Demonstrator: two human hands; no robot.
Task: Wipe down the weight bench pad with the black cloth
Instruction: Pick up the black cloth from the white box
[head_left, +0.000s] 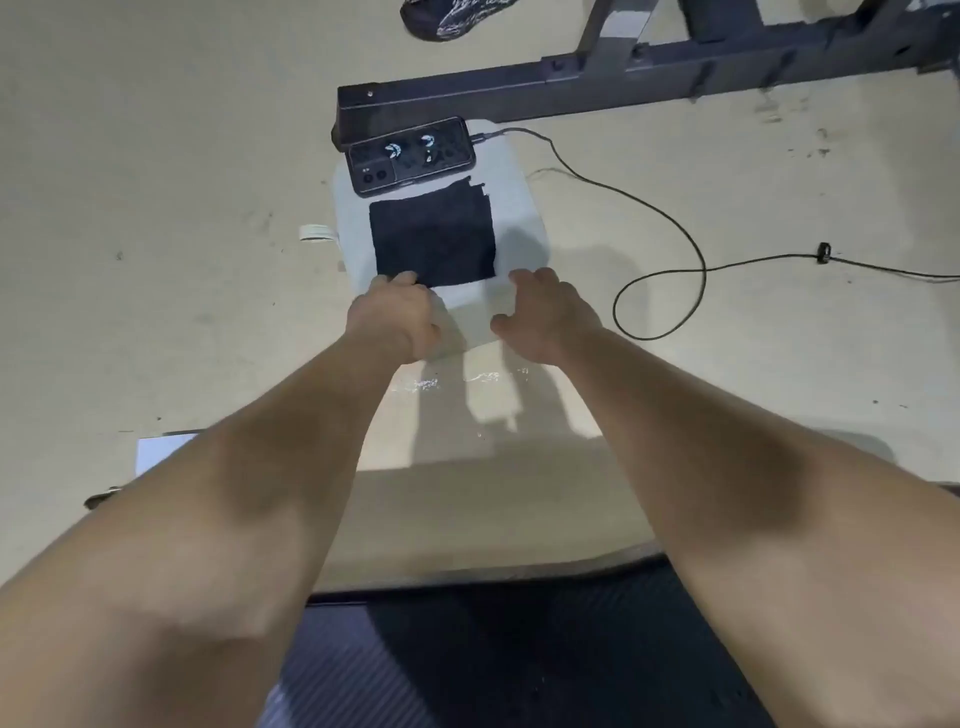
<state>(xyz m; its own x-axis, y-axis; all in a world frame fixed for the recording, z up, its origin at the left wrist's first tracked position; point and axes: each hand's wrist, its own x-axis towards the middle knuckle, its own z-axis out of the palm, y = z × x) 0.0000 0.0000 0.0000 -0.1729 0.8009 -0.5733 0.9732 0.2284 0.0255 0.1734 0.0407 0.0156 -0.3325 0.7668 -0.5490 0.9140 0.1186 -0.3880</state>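
Observation:
A square black cloth (434, 241) lies flat on a white plastic container (519, 208) that rests on the floor. My left hand (395, 317) reaches to the cloth's near left corner, and its fingertips touch that edge. My right hand (545, 317) hovers with fingers spread just right of the cloth's near right corner, over the container, holding nothing. The dark textured bench pad (519, 649) fills the bottom of the view, below my forearms.
A black phone (410, 156) lies on the container behind the cloth, with a cable (675, 228) looping across the floor to the right. A dark metal frame bar (623, 78) crosses the top. A shoe (447, 18) shows at the top edge. White paper (161, 452) lies at the left.

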